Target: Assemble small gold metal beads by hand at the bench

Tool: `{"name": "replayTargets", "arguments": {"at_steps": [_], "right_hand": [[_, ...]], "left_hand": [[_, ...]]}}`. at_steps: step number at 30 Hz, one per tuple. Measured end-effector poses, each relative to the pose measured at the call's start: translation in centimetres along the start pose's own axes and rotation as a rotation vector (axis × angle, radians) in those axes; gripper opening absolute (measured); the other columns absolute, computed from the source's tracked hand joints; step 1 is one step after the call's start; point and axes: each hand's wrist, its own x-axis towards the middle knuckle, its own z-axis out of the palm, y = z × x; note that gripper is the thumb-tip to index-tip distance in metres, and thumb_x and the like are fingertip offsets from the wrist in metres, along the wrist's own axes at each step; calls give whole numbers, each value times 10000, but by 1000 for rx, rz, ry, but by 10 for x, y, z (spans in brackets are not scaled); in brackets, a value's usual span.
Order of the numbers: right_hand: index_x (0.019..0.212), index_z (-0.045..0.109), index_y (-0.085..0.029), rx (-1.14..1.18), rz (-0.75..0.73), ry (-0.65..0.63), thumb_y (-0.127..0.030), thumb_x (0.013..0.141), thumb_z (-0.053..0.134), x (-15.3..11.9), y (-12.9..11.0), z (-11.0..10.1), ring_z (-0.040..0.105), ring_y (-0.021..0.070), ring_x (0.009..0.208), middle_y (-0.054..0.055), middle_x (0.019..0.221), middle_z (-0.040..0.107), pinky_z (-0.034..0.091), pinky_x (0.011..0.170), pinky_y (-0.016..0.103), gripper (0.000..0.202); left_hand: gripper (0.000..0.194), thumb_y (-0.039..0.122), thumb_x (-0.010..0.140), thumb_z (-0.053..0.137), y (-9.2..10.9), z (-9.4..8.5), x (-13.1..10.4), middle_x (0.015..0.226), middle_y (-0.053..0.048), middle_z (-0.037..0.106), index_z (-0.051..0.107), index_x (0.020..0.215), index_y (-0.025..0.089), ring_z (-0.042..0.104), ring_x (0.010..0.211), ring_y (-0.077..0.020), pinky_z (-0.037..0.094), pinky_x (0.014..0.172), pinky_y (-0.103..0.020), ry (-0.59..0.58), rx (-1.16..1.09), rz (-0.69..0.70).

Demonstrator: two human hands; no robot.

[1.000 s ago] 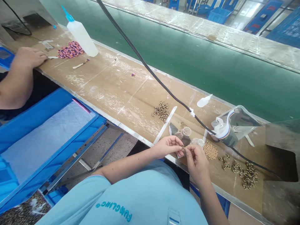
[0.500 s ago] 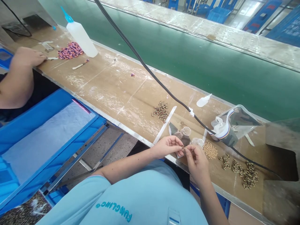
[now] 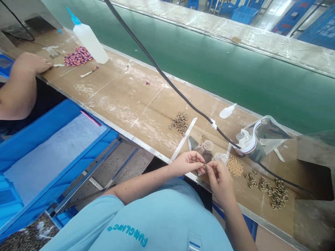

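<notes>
My left hand pinches a small dark brown-and-gold piece between thumb and fingers, above the bench's near edge. The fingertips of my right hand are closed at the same piece, touching the left fingertips; whether they grip it too or something tinier is hidden. Just beyond the hands stand two small clear cups on a dark cloth. Right of them lies a pile of small tan beads. Similar brown-and-gold pieces lie heaped farther right and in a pile to the left.
A black cable hangs across the bench. A camouflage-patterned clear pouch and small white bottle lie beyond my hands. A co-worker's hand rests at far left, near pink-purple pieces and a large bottle. A blue crate stands below.
The camera view has shifted very slightly. Both hands stay together on the small piece, with no clear change of grip.
</notes>
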Motion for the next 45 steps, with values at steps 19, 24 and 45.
{"name": "replayTargets", "arguments": {"at_steps": [19, 24, 45], "right_hand": [[814, 552, -215, -130, -163, 45, -289, 922, 437, 1, -1, -2, 562, 136, 702, 13, 769, 600, 435, 620, 249, 175], [802, 559, -216, -169, -197, 70, -293, 926, 440, 3, -4, -4, 564, 123, 665, 4, 749, 605, 429, 593, 232, 188], [880, 632, -211, -400, -341, 146, -282, 942, 421, -2, -5, -6, 633, 115, 701, 32, 818, 683, 457, 630, 217, 231]], "left_hand": [[435, 424, 601, 786, 1, 1, 1, 613, -35, 677, 560, 802, 111, 634, 546, -114, 521, 593, -253, 2, 9, -13], [449, 436, 588, 790, 2, 1, 1, 612, -34, 676, 559, 797, 113, 635, 546, -118, 523, 590, -259, 5, 4, -26], [454, 442, 584, 788, 1, 1, 1, 615, -35, 678, 556, 799, 117, 640, 546, -117, 520, 587, -252, 16, 10, -35]]}}
